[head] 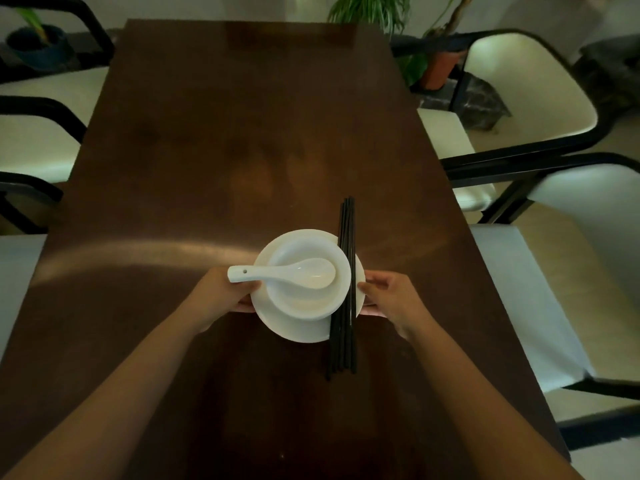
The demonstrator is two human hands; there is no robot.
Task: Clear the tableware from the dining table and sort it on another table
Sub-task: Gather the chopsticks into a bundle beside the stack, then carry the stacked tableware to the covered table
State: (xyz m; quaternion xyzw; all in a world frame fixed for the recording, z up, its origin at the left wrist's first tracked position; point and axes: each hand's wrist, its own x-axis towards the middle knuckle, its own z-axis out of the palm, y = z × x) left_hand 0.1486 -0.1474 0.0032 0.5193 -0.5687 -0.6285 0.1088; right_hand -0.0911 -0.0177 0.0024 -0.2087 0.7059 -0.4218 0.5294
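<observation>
White bowl (304, 271), spoon (284, 271), black chopsticks (346, 289)

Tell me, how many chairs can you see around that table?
4. Two on the left side: far and near. Two on the right: far and near. Others may sit outside the picture.
</observation>
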